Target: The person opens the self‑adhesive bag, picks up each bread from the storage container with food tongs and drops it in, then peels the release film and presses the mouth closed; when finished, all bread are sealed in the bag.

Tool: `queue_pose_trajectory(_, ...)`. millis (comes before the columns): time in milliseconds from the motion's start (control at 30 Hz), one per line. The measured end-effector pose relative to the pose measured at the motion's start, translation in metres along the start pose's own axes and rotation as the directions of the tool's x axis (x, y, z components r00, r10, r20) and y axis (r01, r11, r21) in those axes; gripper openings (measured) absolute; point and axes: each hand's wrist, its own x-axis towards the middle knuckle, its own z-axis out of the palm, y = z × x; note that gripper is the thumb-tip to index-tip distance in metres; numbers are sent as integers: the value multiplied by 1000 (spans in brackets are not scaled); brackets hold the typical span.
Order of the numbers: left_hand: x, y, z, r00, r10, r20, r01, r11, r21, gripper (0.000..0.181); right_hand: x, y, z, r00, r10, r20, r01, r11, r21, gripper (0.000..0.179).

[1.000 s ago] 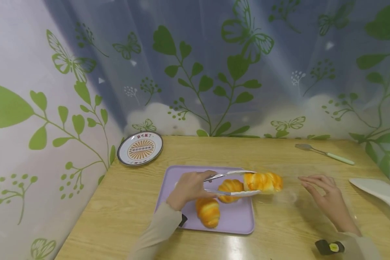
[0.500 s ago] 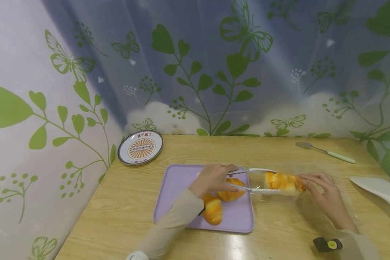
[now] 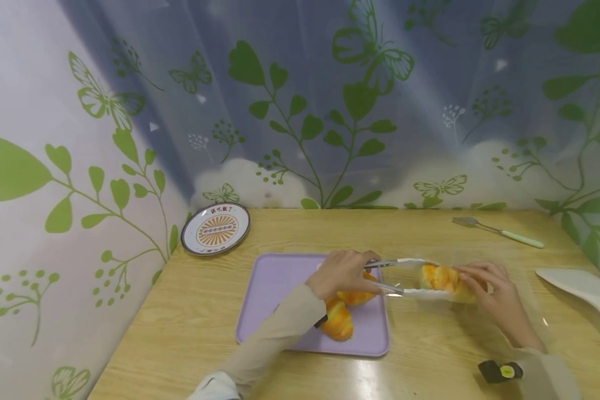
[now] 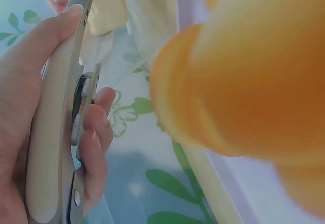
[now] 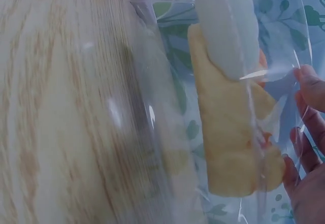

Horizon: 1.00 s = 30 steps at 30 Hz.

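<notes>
My left hand grips a pair of tongs with pale tips and metal arms, and it reaches over the purple tray. Between the tong tips is a golden bread roll, seen inside a clear plastic bag to the tray's right. My right hand pinches the bag at the roll's far end, its fingertips on the film. One white tong tip lies along the roll in the right wrist view. Two croissant-like rolls rest on the tray, partly hidden by my left hand and sleeve.
A round patterned plate leans at the back left corner. At the back right lies a small server with a pale green handle. A white spatula lies at the right edge. A patterned curtain stands behind the table.
My left hand has moved right with the tongs, carrying the roll off the tray's edge into the bag. My right hand stays nearly in place, its fingers now at the roll's end.
</notes>
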Motion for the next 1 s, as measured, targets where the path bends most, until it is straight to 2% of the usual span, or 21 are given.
queue_pose_trajectory(167, 10, 6, -6, 999, 19, 39, -18, 1000, -23, 68, -2, 2, -1, 1000, 18, 4, -18, 1000, 7, 21)
queue_pose_trajectory(267, 19, 11, -9, 998, 27, 55, -28, 1000, 12, 68, -2, 2, -1, 1000, 22, -6, -22, 1000, 19, 21)
queue_pose_trajectory(367, 27, 16, -8, 998, 25, 61, -28, 998, 52, 68, -1, 1, -1, 1000, 25, -14, -24, 999, 39, 21)
queue_pose_trajectory(500, 32, 22, -5, 998, 17, 57, -19, 999, 34, 65, 0, 0, 0, 999, 33, -4, -32, 997, 66, 21)
queue_pose_trajectory(600, 32, 26, -1, 998, 16, 64, -16, 1000, 1, 65, 1, 0, 1, 999, 39, -3, -38, 996, 82, 21)
queue_pose_trajectory(800, 29, 30, 10, 992, 18, 121, -21, 999, 29, 70, 1, 0, 2, 997, 70, 33, -72, 996, 54, 21)
queue_pose_trajectory(900, 25, 31, 12, 993, 6, 116, -10, 999, 31, 74, -1, -1, 1, 993, 93, 66, -95, 995, 22, 22)
queue_pose_trajectory(1000, 21, 28, 10, 995, -4, 102, 2, 1000, 27, 79, -2, 0, 1, 993, 83, 79, -82, 997, -9, 22)
